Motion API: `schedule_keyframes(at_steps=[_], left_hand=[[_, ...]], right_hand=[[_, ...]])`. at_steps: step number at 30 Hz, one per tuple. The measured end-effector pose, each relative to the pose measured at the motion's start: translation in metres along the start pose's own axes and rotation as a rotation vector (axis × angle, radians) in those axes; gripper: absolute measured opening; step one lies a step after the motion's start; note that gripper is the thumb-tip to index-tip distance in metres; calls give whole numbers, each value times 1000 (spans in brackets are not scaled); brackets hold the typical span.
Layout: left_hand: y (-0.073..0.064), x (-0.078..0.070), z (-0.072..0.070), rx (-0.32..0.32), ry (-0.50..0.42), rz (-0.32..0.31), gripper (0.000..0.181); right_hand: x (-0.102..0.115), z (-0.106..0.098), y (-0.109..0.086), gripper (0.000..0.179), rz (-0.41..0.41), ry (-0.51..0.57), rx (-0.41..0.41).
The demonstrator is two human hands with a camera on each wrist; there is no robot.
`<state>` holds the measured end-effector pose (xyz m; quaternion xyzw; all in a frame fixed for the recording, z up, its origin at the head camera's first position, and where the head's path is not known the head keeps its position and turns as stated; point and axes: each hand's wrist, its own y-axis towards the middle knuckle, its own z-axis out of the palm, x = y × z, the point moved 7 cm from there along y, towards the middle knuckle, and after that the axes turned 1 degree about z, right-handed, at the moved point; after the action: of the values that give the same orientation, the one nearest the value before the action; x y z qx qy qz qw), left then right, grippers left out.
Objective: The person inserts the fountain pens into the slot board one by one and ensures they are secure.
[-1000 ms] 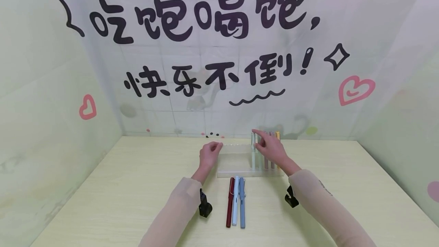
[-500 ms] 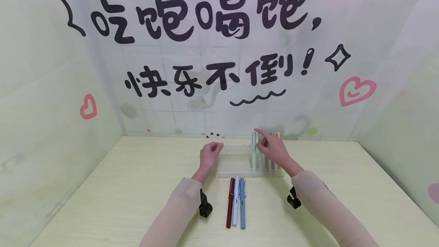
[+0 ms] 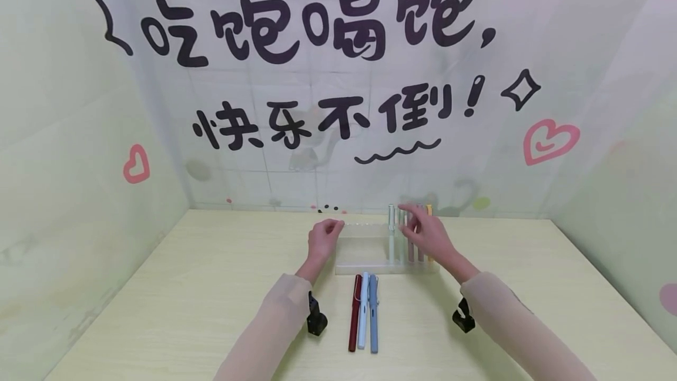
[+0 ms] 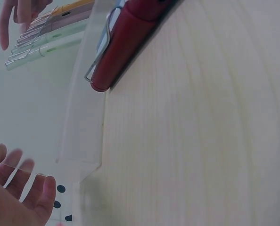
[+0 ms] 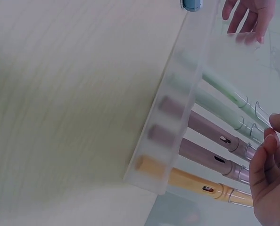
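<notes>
A translucent pen stand [image 3: 362,250] stands at the back of the table; my left hand [image 3: 324,239] pinches its upper left corner between thumb and fingers. Several capped pens lean upright in its right half: a pale mint pen [image 3: 391,234], a light green pen [image 5: 220,107], two mauve pens and an orange pen [image 5: 192,182]. My right hand [image 3: 431,233] is beside the caps of these pens, its fingers loosely bent and holding nothing. In front of the stand lie a dark red pen [image 3: 355,313], a light blue pen [image 3: 364,310] and a blue-grey pen [image 3: 374,313].
The pale wooden table [image 3: 211,310] runs back to a printed wall [image 3: 296,187] right behind the stand. Side walls [image 3: 624,210] close off the left and right. A small black camera is strapped to each wrist.
My right hand has drawn back slightly to the right, away from the cap of the pale mint pen, which stays in the stand. The left hand has kept its place.
</notes>
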<state>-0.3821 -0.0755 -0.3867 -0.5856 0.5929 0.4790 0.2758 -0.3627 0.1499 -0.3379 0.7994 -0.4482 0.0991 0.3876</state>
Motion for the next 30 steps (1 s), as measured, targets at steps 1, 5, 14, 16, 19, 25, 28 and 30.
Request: schedule_keyframes(at_steps=[1,5,14,16,19,25,28,30], left_hand=[[0,0,0,0,0,0,24],[0,-1,-1,0,0,-2,25],[0,0,-1,0,-2,7,25],[1,1,-1,-1,-6,9,25],[1,1,0,0,-8,10,24],[0,2,0,2,-10,-6,24],[0,1,0,-3,-5,4,24],[1,2,1,-2,-5,3,24]], right_hand=[[0,1,-1,40,2,3,3],[0,3,-7,40,13,26,16],[5,5,-19,40,26,64,53],[5,6,-22,39,26,68,58],[4,8,-26,38,21,72,59],[3,11,-35,36,10,84,63],[4,12,-39,35,9,110,65],[5,13,-42,34,5,126,68]])
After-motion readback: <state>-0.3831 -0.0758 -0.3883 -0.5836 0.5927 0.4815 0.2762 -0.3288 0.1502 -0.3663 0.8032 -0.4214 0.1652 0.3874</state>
